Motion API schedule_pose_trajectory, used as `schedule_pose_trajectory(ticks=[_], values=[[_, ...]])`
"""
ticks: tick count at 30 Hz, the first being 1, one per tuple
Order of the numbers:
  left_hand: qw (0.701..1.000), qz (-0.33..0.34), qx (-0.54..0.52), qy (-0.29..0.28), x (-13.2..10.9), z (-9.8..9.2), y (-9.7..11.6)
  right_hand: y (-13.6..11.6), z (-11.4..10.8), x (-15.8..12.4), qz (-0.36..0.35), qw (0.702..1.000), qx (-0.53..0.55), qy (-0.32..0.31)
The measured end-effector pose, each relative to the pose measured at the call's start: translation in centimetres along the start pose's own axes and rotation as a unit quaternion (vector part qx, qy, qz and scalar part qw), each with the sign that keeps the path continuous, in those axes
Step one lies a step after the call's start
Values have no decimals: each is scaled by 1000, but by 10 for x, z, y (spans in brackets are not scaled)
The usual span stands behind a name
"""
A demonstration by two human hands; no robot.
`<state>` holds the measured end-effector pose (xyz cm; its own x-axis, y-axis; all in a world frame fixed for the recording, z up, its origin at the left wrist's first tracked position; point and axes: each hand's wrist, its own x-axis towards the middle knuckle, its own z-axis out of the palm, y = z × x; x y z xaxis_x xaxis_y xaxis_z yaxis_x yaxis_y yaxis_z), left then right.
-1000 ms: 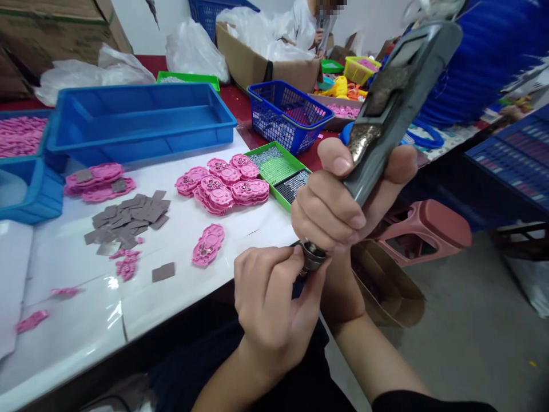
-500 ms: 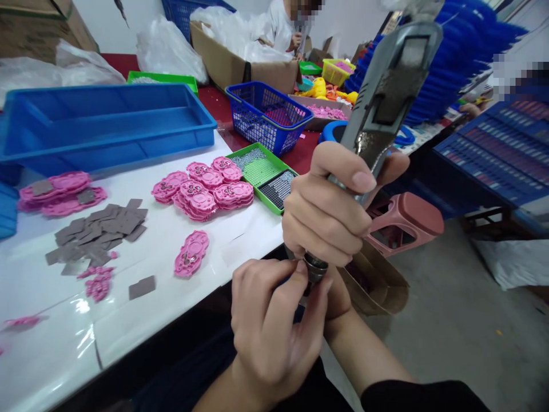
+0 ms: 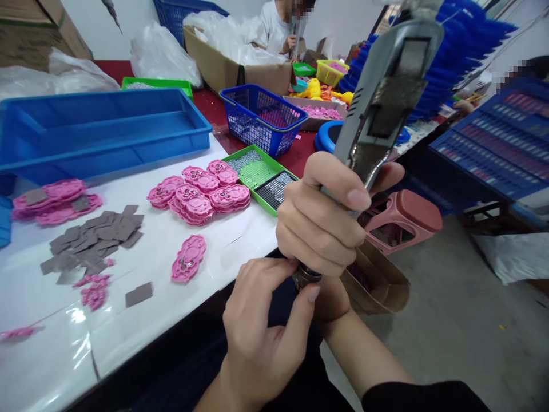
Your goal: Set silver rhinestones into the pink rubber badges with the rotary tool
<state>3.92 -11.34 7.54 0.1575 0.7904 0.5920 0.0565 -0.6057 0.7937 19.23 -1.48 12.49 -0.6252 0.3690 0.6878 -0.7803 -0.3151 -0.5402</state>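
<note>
A grey power screwdriver with a worn metal lever is raised at a slant in front of me, collar end down. My right hand wraps its fingers round the lower body of the tool. Below it, my left hand has its fingers curled at the dark metal collar, the thumb tip just under it. The tool's tip is hidden by my hands. To the left, a single pink plastic plate lies on the white table, with stacked pink plates behind it.
Grey square pieces and small pink parts lie at the left. A blue tray, a green tray of tiny parts and a blue basket stand behind. A pink stool and a cardboard box are at the right.
My left thumb has come away from the collar's side and sits lower, more of the collar showing. Both hands and the tool have shifted slightly left as the whole view moved.
</note>
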Motion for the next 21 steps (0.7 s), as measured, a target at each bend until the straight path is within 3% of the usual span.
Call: schedule_pose_trajectory(ticks=[3,6,8,11,15,18,21], values=[[1000,0,-2,-16,-1,-2,-1,0,5,2,-1,999,-51,13],[996,25,65,-50,-2,-17,-15,-1,12,0,-9,973,-203,112],[983,43,175,-44,-3,-35,-35,-1,15,-3,-16,924,-320,210],[931,23,364,2,-8,-66,-74,0,10,-9,-66,829,-431,351],[862,-32,506,15,-20,-92,-113,2,-7,-13,-143,717,-499,465],[839,-56,541,12,-28,-92,-122,-1,-18,-15,-171,663,-504,527],[845,-60,531,13,-33,-87,-122,-6,-24,-21,-174,641,-498,558]])
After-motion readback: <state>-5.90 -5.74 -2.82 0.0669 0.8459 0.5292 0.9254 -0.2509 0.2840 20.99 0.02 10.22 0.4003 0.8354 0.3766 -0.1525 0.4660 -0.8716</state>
